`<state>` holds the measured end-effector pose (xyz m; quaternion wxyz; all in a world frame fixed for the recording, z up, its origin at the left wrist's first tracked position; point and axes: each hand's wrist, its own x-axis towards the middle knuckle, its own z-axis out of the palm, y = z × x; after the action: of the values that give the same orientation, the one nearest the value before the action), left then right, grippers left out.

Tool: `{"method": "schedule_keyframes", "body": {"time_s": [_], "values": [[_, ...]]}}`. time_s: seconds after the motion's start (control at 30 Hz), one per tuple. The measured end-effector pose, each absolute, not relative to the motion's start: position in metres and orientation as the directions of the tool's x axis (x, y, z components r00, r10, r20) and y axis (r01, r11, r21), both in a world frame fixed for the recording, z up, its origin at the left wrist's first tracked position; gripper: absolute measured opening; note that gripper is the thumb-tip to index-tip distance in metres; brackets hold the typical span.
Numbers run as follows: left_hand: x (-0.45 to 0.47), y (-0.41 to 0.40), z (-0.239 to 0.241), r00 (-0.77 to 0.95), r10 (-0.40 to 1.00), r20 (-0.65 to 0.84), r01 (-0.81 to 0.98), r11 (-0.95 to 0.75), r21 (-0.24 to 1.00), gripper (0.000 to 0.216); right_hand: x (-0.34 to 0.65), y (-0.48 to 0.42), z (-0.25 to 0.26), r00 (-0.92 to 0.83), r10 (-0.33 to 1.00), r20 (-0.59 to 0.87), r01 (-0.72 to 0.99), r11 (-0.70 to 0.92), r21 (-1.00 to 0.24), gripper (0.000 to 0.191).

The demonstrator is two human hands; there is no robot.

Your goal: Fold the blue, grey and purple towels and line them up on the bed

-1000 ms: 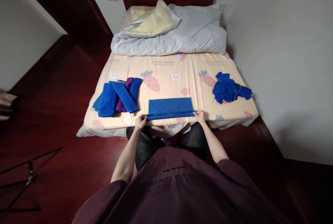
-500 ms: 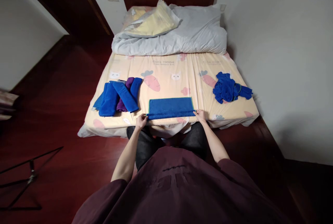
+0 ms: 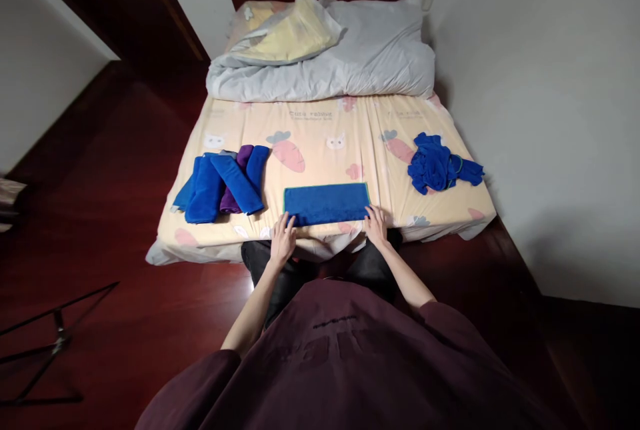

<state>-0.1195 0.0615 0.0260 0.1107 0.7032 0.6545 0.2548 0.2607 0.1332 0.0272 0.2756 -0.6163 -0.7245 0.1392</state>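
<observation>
A folded blue towel lies flat near the front edge of the mattress. My left hand rests at the towel's near left corner with its fingers stretched out and apart. My right hand lies at the near right corner, fingers also extended flat on the towel's edge. Neither hand grips anything.
Several rolled blue and purple towels lie at the mattress's left. A crumpled heap of blue towels sits at the right. A grey duvet and a yellow pillow are at the far end. A wall runs along the right; dark wooden floor lies to the left.
My hands have let go of the towel's near corners and now lie flat with open fingers. The towel's near edge looks flatter and the view has tilted slightly.
</observation>
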Motion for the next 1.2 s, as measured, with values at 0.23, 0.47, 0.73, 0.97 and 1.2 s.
{"method": "schedule_keyframes", "body": {"time_s": [0.23,0.47,0.73,0.97,1.2], "values": [[-0.076,0.077,0.027,0.207,0.972,0.111,0.928,-0.231,0.293,0.062,0.207,0.121,0.028,-0.502,0.849,0.164,0.774,0.525,-0.353,0.055],[-0.095,0.09,0.011,0.172,0.984,0.05,0.949,-0.179,0.261,0.065,0.221,0.139,0.011,-0.524,0.85,0.06,0.8,0.515,-0.309,0.059],[-0.104,0.114,0.005,0.18,0.984,0.003,0.957,-0.176,0.233,0.066,0.236,0.167,0.005,-0.556,0.827,0.08,0.787,0.555,-0.269,0.064],[-0.126,0.12,0.013,0.25,0.966,-0.06,0.941,-0.229,0.248,0.068,0.274,0.181,0.008,-0.506,0.859,0.077,0.815,0.505,-0.285,0.075],[-0.155,0.092,0.008,0.317,0.948,-0.029,0.865,-0.276,0.419,0.072,0.31,0.155,0.012,-0.521,0.846,0.115,0.708,0.504,-0.494,0.073]]}}
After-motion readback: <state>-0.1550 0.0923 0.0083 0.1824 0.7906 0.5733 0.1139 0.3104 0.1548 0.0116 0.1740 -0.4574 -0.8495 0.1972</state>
